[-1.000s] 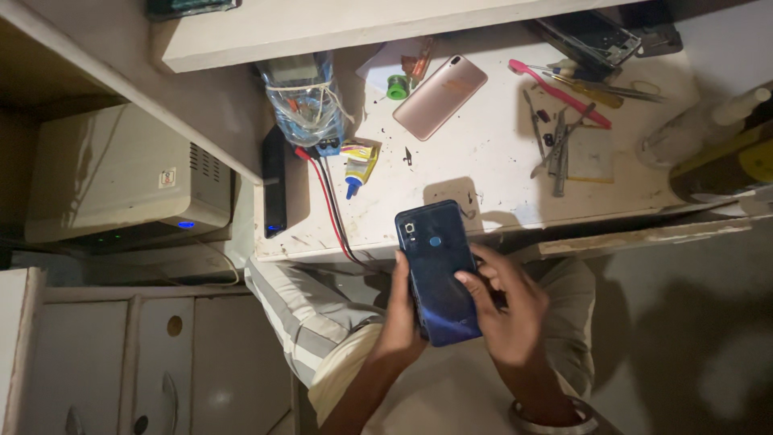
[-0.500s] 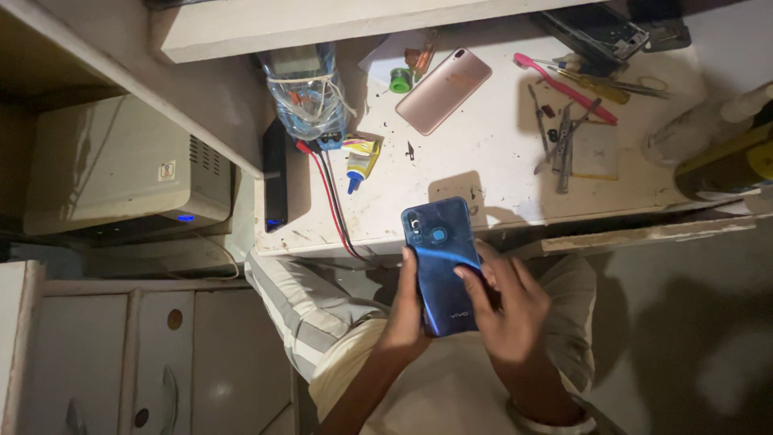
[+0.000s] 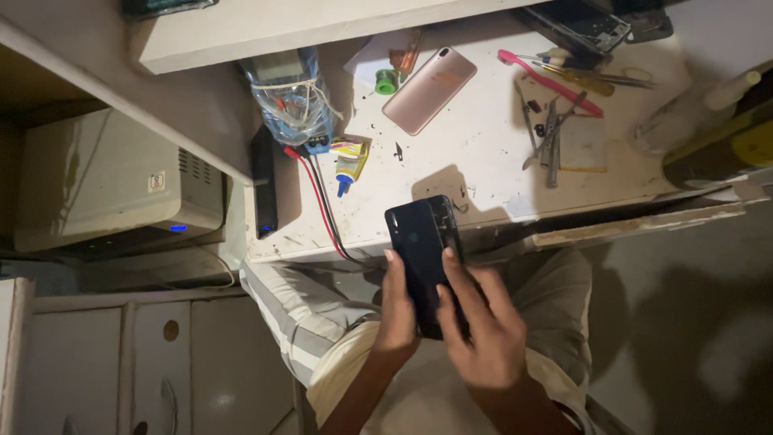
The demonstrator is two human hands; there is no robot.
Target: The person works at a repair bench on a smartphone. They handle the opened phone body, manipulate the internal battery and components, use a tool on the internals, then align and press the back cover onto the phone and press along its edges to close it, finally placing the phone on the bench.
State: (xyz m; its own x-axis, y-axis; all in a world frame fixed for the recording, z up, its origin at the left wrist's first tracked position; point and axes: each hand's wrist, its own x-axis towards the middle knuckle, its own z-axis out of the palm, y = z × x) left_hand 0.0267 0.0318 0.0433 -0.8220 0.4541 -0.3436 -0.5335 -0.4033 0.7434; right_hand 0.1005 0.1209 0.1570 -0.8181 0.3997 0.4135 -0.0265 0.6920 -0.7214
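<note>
1. A pale box-shaped device (image 3: 113, 181) with a small blue light sits on the far left, beyond the tabletop's (image 3: 491, 153) left edge.
2. A clear plastic bottle (image 3: 290, 97) stuffed with wires lies at the tabletop's back left corner; a red and a black wire (image 3: 322, 205) run from it to the front edge.
3. A small glue tube (image 3: 348, 161) lies just right of those wires.
4. The left hand (image 3: 396, 310) grips the dark phone's (image 3: 424, 246) left side, thumb along its edge.
5. The phone, back facing up, is held over the tabletop's front edge, above the person's lap.
6. The right hand (image 3: 483, 330) holds the phone's lower right side, fingers spread across its back.
7. A pink phone (image 3: 428, 89) lies face down near the back edge.
8. Tweezers (image 3: 551, 133) and a pink toothbrush (image 3: 549, 80) lie toward the right end.
</note>
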